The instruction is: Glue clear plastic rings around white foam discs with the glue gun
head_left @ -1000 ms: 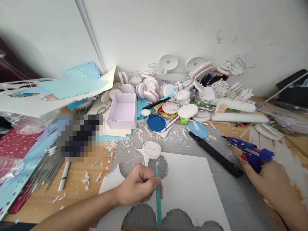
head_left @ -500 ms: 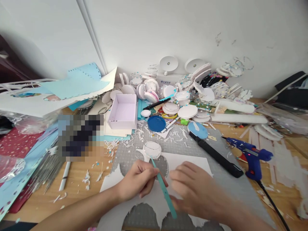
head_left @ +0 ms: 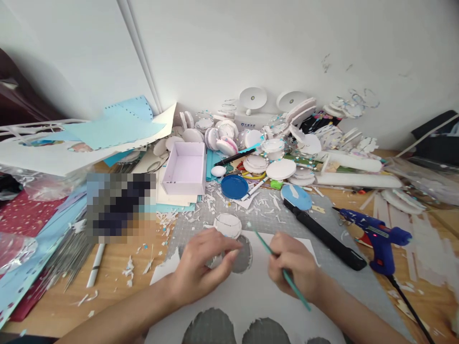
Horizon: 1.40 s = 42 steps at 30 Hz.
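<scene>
My right hand (head_left: 296,267) is closed round a thin teal strip (head_left: 278,265) that slants up to the left. My left hand (head_left: 201,267) reaches forward with fingers extended toward a small round white foam piece (head_left: 227,224) on the grey cutting mat (head_left: 265,212). Its fingertips are at or just short of that piece. Both hands hover over a white sheet (head_left: 258,296) with rounded holes cut out of it. A blue glue gun (head_left: 376,236) stands on the mat's right edge, apart from both hands.
A black utility knife (head_left: 322,234) lies diagonally between the hands and the glue gun. Behind are a blue lid (head_left: 234,186), a white open box (head_left: 184,168) and a heap of white foam discs (head_left: 272,148) against the wall. Paper stacks fill the left.
The teal strip passed from my left hand to my right hand. My right hand left the glue gun standing on the table. My left hand opened and reached toward the round foam piece.
</scene>
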Tool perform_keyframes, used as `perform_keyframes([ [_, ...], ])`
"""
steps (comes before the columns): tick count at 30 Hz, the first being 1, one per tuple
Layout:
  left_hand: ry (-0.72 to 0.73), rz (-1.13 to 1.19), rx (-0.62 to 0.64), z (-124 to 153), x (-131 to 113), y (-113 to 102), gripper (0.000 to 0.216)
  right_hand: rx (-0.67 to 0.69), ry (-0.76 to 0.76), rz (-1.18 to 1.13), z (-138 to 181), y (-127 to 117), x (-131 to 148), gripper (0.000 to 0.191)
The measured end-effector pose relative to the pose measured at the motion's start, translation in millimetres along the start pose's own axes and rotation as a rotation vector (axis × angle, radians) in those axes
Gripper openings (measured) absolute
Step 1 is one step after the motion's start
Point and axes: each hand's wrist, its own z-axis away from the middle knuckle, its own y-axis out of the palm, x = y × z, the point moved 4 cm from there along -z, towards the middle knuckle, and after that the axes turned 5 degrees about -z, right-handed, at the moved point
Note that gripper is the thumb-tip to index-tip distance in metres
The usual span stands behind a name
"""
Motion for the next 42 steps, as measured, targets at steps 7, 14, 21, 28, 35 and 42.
perform_keyframes([
  [7, 0.123, -0.601, -0.024, -9, 18, 5, 0.042, -0.378, 0.359, -0.273, 22, -4, -28, 0.014],
  [14, 0.143, -0.56, -0.025, -13, 23, 7, 0.014, -0.42, 0.474, -0.504, 18, -3, -21, 0.013],
  [21, 0.338, -0.391, -0.078, -7, 6, 3, 0.016, -0.392, 0.488, -0.561, 18, -4, -7, 0.018],
  [28, 0.404, -0.415, -0.094, -4, 0, 5, 0.017, -0.244, 0.368, -0.407, 19, -6, -1, 0.03],
  [35, 0.375, -0.439, -0.094, -4, -1, 5, 0.018, -0.155, 0.272, -0.292, 19, -4, -2, 0.038],
  [42, 0.374, -0.428, -0.128, -5, -4, 4, 0.018, -0.142, 0.252, -0.22, 18, -3, -3, 0.037],
])
